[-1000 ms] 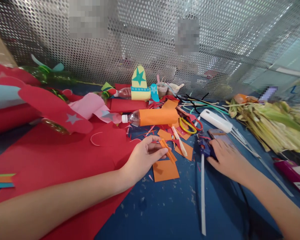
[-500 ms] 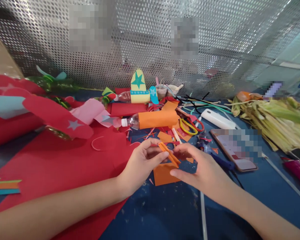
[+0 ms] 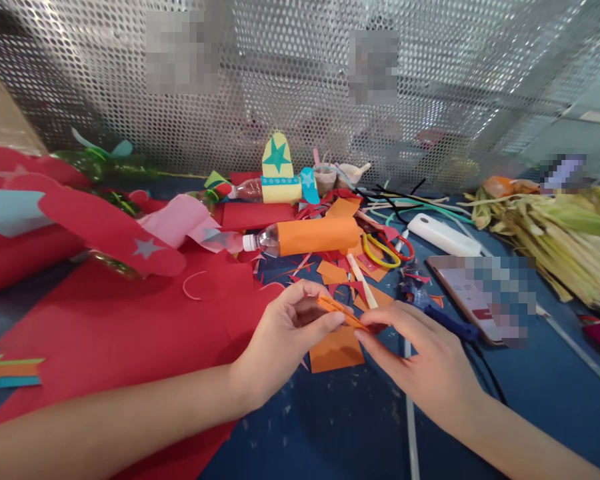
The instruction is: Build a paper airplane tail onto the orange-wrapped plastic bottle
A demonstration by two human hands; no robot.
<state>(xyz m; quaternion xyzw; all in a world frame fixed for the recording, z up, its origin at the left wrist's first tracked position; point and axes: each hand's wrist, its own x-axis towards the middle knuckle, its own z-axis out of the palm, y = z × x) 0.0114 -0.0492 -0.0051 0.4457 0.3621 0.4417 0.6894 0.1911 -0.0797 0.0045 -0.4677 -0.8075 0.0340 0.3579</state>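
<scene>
A narrow folded strip of orange paper point(image 3: 336, 306) is pinched between the thumb and fingers of my left hand point(image 3: 285, 337). My right hand point(image 3: 423, 357) grips the strip's other end with thumb and forefinger. Beneath both hands, a flat orange paper piece point(image 3: 336, 351) lies on the blue table. Beyond them, a clear plastic bottle wrapped in orange paper point(image 3: 317, 237) rests on its side, its white cap pointing left. Orange and red paper scraps point(image 3: 333, 272) are strewn between the bottle and my hands.
Large red paper sheets point(image 3: 145, 333) spread over the left side. Yellow-and-red-handled scissors point(image 3: 380, 252), a blue glue gun point(image 3: 447, 320), a phone point(image 3: 473, 300) and a white handled tool point(image 3: 445, 235) lie to the right. Dried husks point(image 3: 555, 233) sit farther right. A perforated metal panel point(image 3: 290, 80) stands behind.
My right hand has closed from a spread position onto the strip's right end. The strip now tilts flatter. The whole view has shifted slightly.
</scene>
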